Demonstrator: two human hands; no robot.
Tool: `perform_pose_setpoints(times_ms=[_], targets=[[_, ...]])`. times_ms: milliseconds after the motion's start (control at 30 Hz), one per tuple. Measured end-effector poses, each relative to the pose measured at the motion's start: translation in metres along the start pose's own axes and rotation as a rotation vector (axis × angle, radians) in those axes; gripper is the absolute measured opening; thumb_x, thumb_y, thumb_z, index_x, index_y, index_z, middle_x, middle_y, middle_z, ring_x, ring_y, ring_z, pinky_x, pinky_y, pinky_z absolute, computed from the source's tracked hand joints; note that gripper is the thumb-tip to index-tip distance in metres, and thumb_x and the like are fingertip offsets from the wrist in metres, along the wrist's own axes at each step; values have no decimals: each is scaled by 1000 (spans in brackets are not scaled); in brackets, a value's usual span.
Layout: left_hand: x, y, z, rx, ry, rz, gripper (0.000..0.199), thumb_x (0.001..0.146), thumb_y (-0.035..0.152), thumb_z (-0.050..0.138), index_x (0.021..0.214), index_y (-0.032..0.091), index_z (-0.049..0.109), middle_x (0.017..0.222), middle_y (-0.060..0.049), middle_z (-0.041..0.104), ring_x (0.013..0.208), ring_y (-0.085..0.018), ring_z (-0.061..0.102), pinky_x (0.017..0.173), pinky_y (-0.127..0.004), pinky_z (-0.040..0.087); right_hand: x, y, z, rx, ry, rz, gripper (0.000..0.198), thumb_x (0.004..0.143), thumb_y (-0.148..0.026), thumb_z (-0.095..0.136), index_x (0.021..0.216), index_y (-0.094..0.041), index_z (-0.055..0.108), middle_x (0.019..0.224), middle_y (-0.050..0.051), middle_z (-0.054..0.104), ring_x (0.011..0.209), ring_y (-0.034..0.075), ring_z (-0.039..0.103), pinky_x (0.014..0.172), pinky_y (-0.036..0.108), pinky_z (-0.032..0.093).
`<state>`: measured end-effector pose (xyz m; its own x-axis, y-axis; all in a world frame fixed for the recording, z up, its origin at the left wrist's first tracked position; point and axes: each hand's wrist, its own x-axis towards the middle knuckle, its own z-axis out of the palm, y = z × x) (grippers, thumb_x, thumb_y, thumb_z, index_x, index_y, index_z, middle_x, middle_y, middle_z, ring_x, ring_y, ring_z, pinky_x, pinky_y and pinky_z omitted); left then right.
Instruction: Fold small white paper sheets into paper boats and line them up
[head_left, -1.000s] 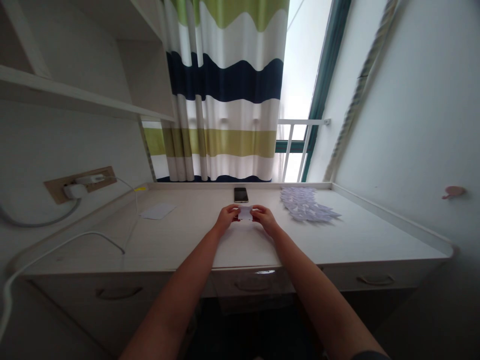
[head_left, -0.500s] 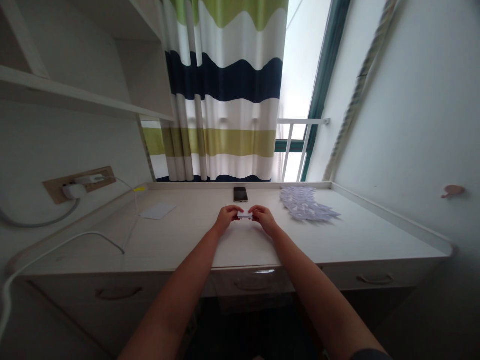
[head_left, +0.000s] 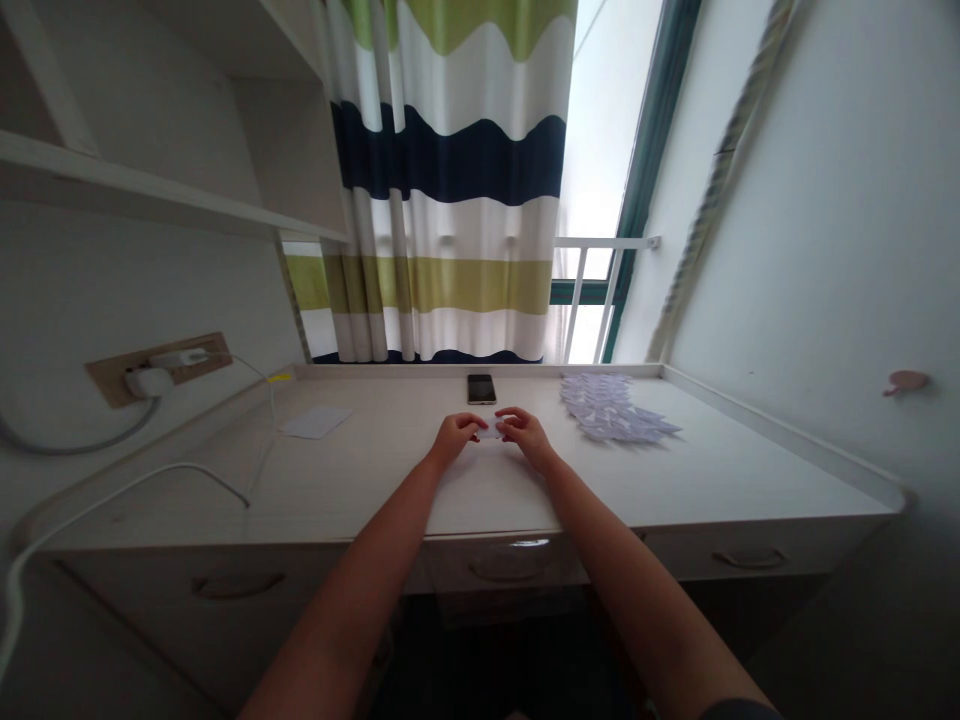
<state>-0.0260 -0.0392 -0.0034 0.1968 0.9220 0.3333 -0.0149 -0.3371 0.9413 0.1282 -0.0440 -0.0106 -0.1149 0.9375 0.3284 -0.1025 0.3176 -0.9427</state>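
Note:
A small piece of white paper (head_left: pixel 490 429) is held between my two hands over the middle of the desk. My left hand (head_left: pixel 454 437) pinches its left end, thumb toward the paper's face. At the right end, the fingers of my right hand (head_left: pixel 523 434) close on it, with the index finger bent along the top. Its exact folds are too small to make out. Just beyond the hands lies a dark phone (head_left: pixel 481 389). To the right, many folded white paper pieces (head_left: pixel 611 408) with pointed ends lie in an overlapping pile.
Some flat white paper (head_left: pixel 316 422) lies on the left of the white desk (head_left: pixel 360 500). A white cable (head_left: pixel 187 467) crosses the desk's left part from the wall socket (head_left: pixel 157 368). A raised rim (head_left: pixel 787 440) borders the desk, and a striped curtain (head_left: pixel 450 230) hangs behind.
The paper has tilted so that more of its face shows. My right hand's fingers have lifted and shifted slightly left along its top; the left hand stays nearly in place.

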Motion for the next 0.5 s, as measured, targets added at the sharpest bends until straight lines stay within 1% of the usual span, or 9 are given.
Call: perform_pose_setpoints(times_ms=[67,167,233,400,500], targets=[[0,-2,0,-13,-11,12,11,59,20,56,66,12,59,63,-2,58,60,-11,52,56,-23,46,0,0,0,-9,-9,-22,28,54,-29,65,80,-19,59,52,-4,54,53,10,48,56,26,39],[2,-7,0,-25,5,-20,27,58,28,64,80,14,54,52,4,52,54,-10,52,52,-24,47,1,3,0,-30,-20,-48,28,54,-29,66,79,-18,59,51,-5,53,52,9,46,56,26,39],[5,-12,-1,-10,15,-56,36,56,31,67,85,14,53,49,5,51,51,-10,51,51,-24,46,2,5,-1,-50,-22,-55,29,54,-29,66,80,-19,59,51,-5,52,51,9,46,55,26,38],[9,-18,-2,19,-8,-73,35,52,33,71,76,11,57,51,2,54,49,-9,51,51,-23,42,3,5,-1,-52,-12,-42,32,50,-28,68,79,-19,61,50,-5,51,51,9,46,54,25,38],[9,-17,-2,11,-19,-71,34,52,33,71,75,11,58,53,1,57,51,-9,52,52,-23,42,3,4,-1,-46,-2,26,31,51,-31,68,78,-17,63,54,-3,55,53,10,48,56,25,38]])
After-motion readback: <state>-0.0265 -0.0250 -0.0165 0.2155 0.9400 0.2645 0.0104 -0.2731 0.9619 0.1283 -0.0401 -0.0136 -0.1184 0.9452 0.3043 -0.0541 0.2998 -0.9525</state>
